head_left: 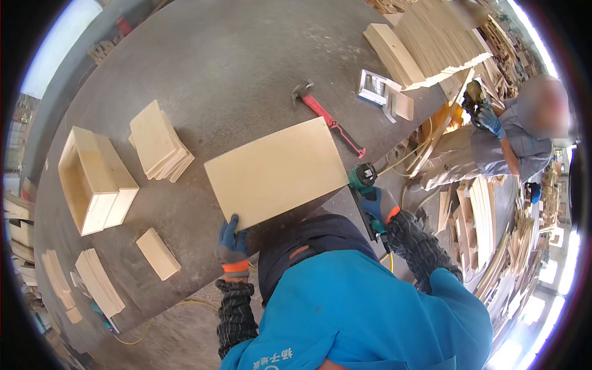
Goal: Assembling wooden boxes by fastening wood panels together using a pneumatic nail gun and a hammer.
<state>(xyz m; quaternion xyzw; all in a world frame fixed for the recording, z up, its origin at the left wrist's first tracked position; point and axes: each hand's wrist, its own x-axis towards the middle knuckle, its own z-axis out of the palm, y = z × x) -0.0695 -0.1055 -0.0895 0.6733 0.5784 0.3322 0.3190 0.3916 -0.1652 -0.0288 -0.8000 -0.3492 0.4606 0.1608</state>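
A pale plywood box (277, 176) sits at the table's near edge in front of me, its flat rectangular face up. My left hand (232, 242), in a blue-grey glove with an orange cuff, holds the box's near left corner, a finger over the top. At the opposite end, my right hand (377, 206) grips a green and black nail gun (362, 176), its head against the box's near right corner. The glove and tool body partly hide its handle. Beyond the box lies a claw hammer (327, 116) with a red handle.
An open plywood box (98, 179) stands at left, beside stacked panels (160, 142). Small boards (158, 253) and strips (100, 282) lie nearer. Far right are a staple-strip box (373, 87) and a big wood stack (431, 43). Another person (505, 132) works at right.
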